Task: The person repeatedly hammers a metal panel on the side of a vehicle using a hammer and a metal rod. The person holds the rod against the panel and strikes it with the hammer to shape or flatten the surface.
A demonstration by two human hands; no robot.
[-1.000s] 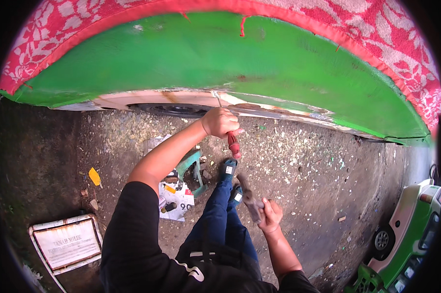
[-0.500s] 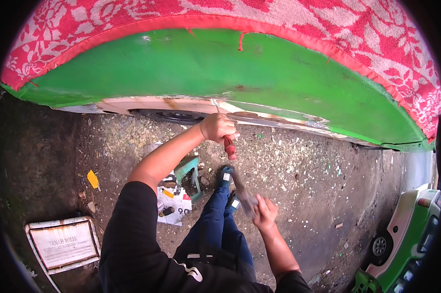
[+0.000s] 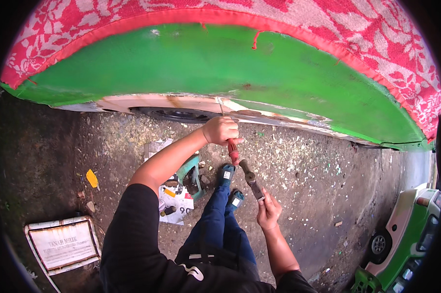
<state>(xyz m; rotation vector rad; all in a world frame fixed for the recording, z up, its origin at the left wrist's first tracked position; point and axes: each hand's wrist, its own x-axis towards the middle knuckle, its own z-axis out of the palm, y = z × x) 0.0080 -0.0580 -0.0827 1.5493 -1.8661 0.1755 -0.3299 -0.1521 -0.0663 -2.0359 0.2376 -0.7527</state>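
Note:
My left hand is wrapped round a red-handled screwdriver-like tool, whose thin metal shaft reaches up to the pale, rust-stained lower edge of a green vehicle panel; whether its tip touches is hard to tell. Below and to the right, my right hand grips a hammer. The hammer's dark end is at or very near the butt of the red handle. A pink-and-white patterned cloth is draped over the panel's top.
A green plastic stool, printed sheets and small items lie on the debris-strewn ground left of my feet. A rusty white-framed sign stands at lower left, a yellow scrap above it. Another green-and-white vehicle is at right.
The hammer has moved from a lower, motion-blurred position up to the red handle's end. My left hand and its tool stay at the panel edge, shifting slightly within the view.

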